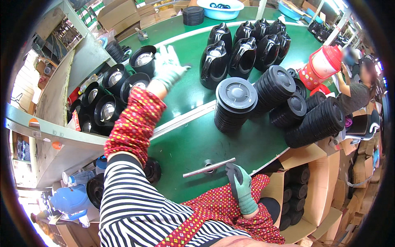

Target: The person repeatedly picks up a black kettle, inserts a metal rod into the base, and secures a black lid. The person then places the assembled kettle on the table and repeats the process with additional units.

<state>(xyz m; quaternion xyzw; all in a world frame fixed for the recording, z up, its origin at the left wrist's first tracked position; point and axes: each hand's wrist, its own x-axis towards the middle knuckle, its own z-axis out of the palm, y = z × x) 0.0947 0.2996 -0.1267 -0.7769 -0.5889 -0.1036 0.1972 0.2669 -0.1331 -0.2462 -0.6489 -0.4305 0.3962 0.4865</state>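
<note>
My left hand (pixel 169 69), in a pale green work glove, is open with fingers spread. It reaches over the table beside several black round housings with shiny silver centres (pixel 144 59), and nothing shows in it. Low in front of me, my right hand (pixel 241 183) wears a similar glove with dark fingertips. Its fingers are stretched out, close to the right end of a thin metal bar (pixel 209 167) on a small round base; whether they touch cannot be told. Beyond stand several glossy black jugs (pixel 214 64) and stacks of black ribbed discs (pixel 235 101).
The green table (pixel 185 144) has a pale raised strip across it. An open cardboard box (pixel 321 185) with black round parts stands at the right. A red flask (pixel 321 66) is near another person (pixel 354 92). A blue basin (pixel 220 9) is at the back; a grey shelf (pixel 61 133) borders the left.
</note>
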